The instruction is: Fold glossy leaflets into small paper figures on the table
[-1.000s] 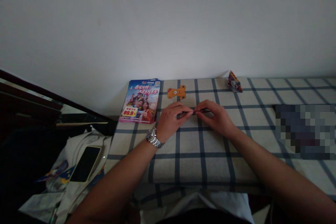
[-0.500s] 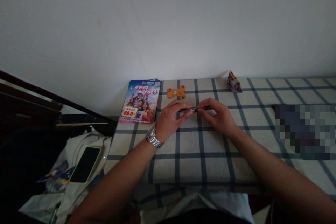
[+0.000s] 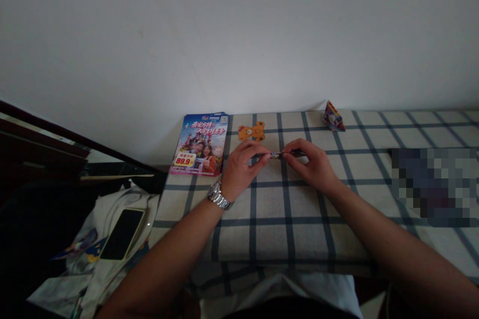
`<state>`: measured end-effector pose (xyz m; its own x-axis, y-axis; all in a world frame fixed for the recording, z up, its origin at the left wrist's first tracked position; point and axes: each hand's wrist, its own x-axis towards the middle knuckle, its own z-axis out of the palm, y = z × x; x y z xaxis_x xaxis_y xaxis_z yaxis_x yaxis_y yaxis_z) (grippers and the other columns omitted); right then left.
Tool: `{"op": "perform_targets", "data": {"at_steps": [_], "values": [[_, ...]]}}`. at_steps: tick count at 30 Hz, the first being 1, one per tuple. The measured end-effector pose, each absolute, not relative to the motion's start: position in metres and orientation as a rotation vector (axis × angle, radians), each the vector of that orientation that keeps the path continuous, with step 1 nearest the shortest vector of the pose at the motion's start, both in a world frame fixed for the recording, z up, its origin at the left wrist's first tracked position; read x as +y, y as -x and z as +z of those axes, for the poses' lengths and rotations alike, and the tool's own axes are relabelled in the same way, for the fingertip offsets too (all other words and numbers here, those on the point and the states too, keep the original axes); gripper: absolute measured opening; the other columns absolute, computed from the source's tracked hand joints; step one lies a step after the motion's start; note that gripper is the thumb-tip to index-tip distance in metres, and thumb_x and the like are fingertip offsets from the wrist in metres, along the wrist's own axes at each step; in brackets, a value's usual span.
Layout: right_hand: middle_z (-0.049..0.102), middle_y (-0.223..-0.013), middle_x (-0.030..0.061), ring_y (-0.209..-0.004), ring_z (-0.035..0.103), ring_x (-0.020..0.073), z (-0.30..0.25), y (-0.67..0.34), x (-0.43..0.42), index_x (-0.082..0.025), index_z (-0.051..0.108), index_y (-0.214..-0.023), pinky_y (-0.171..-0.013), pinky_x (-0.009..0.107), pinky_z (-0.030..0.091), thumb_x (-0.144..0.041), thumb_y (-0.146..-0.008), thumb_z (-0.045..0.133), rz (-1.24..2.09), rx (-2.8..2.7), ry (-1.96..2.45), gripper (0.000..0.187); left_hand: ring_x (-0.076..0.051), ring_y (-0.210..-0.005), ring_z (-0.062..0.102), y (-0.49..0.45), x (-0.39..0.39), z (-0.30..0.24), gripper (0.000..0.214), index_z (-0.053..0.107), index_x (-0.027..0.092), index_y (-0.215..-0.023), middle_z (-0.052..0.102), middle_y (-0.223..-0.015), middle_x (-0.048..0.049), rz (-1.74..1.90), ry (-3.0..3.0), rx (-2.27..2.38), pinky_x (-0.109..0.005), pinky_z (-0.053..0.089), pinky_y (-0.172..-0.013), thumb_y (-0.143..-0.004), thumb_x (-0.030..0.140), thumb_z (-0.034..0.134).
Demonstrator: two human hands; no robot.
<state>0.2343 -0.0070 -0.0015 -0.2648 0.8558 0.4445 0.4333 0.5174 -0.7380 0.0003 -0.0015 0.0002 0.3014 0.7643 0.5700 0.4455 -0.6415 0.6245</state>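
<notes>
A narrow folded paper strip, dark with a lighter printed patch, spans the gap between my two hands just above the checked tablecloth. My left hand, with a metal watch on its wrist, pinches the strip's left part between thumb and fingers. The right part is pinched by my right hand in the same way. Most of the strip is hidden behind my fingers. Just beyond my left hand is an orange bear picture on the cloth. A stack of printed flyers lies to the left of it.
A small folded paper piece stands near the wall, at the back right. The checked tablecloth covers the table. At the right lies a pixelated dark item. Lower left, a phone rests on a pale bag.
My left thumb and fingertips have shifted slightly left along the strip, so more of its printed middle shows between my hands. The other things have stayed put.
</notes>
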Motion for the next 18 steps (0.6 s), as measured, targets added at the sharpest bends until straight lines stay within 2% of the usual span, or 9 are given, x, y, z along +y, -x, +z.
{"op": "perform_targets", "data": {"at_steps": [11,18], "values": [[0.072,-0.093,0.0034,-0.087,0.069,0.0204,-0.0015,-0.2327,-0.0083,-0.025,0.067,-0.101,-0.079,0.035,0.058,-0.027,-0.1,0.066,0.66,-1.923,1.054,0.003,-0.017,-0.097,0.067,-0.0004,-0.0029,0.0005,0.007,0.069,0.022,-0.095,0.068,-0.097,-0.0023,1.272,-2.226,1.06,-0.033,0.055,-0.091,-0.1,0.02,0.066],[0.072,-0.095,0.0036,-0.087,0.069,0.0203,-0.0031,-0.2325,-0.0079,-0.025,0.067,-0.104,-0.08,0.035,0.059,-0.028,-0.099,0.067,0.702,-1.897,1.053,0.006,-0.017,-0.097,0.066,0.0001,-0.0028,0.0015,0.006,0.07,0.022,-0.095,0.068,-0.098,-0.0025,1.279,-2.221,1.055,-0.033,0.055,-0.089,-0.1,0.02,0.067]]}}
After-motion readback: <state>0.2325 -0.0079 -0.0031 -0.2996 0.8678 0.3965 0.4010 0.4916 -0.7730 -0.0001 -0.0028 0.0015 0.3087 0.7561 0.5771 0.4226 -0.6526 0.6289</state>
